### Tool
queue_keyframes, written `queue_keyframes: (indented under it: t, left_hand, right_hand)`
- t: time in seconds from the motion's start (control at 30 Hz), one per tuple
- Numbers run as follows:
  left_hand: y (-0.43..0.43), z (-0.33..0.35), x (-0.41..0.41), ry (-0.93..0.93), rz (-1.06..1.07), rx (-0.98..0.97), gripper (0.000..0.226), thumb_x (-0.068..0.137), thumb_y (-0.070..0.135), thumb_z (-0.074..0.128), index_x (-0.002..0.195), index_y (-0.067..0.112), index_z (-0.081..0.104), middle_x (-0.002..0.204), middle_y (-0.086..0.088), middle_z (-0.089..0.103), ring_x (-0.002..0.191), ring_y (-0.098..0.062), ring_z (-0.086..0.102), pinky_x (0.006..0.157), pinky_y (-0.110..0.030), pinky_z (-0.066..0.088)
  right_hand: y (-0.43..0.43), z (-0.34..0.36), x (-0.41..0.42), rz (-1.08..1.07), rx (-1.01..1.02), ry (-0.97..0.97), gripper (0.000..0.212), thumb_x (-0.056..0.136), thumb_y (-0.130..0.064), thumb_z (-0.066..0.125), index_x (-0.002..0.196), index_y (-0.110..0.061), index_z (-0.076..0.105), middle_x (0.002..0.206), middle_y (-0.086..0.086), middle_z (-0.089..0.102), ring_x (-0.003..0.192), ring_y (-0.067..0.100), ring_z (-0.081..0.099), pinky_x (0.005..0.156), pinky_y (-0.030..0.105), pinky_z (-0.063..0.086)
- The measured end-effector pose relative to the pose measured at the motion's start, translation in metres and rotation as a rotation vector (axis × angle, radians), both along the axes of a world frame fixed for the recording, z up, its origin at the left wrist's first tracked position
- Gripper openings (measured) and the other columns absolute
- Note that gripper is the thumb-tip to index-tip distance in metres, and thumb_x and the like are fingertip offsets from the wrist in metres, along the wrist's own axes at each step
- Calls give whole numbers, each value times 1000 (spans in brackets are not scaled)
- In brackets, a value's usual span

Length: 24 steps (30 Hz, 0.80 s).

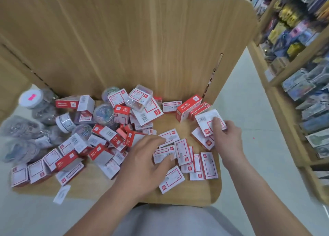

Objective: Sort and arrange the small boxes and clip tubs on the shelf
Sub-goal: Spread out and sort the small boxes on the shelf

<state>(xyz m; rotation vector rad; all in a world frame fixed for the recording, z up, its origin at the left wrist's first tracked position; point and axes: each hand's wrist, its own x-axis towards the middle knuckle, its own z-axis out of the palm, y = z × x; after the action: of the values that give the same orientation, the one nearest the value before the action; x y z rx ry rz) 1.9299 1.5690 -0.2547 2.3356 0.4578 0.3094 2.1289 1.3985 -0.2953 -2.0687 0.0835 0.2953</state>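
Small boxes [110,135] litter the shelf [187,194], clip tubs [104,112] at back-left. L hand [147,157], fingers spread, rests on boxes mid-front; R hand [225,134] grips a white box [206,119] by right edge.

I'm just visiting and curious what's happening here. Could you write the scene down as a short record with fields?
Place: wooden shelf
Left hand: open, fingers resting on flat boxes
Right hand: grips a white box
Small boxes: red and white, scattered, unsorted
Clip tubs: clear, mostly on the left
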Motion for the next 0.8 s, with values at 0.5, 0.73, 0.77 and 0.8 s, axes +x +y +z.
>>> queue_keyframes:
  t: [0.5, 0.73, 0.77, 0.8]
  left_hand:
    - [-40, -2, 30, 224, -168, 114, 45, 86, 53, 72, 120, 38, 45, 110, 27, 44, 111, -3, 43, 76, -27, 36]
    - [-36, -17, -15, 67, -108, 221, 47, 83, 53, 70, 123, 30, 61, 137, 12, 56, 122, -15, 53, 90, -32, 52]
    - [-37, -19, -23, 74, -116, 242, 51, 81, 53, 68, 125, 30, 60, 134, 11, 56, 119, -17, 55, 90, -33, 54]
    - [-40, -22, -31, 91, -139, 263, 55, 78, 51, 67, 128, 30, 58, 132, 12, 56, 118, -18, 56, 89, -34, 56]
  right_hand:
    - [-48, 26, -97, 310, -112, -110, 15, 85, -36, 77, 95, -37, 66, 90, -9, 59, 76, 4, 59, 67, 24, 46]
    - [-44, 22, -99, 452, -207, -170, 32, 85, -43, 75, 114, -40, 63, 92, -17, 48, 89, -5, 56, 64, 12, 40]
    - [-45, 21, -98, 476, -202, -155, 35, 86, -43, 74, 119, -42, 63, 90, -16, 48, 87, -4, 56, 64, 11, 39]
    - [-45, 21, -98, 509, -209, -143, 39, 87, -44, 73, 124, -45, 62, 89, -16, 48, 84, -2, 56, 63, 12, 39]
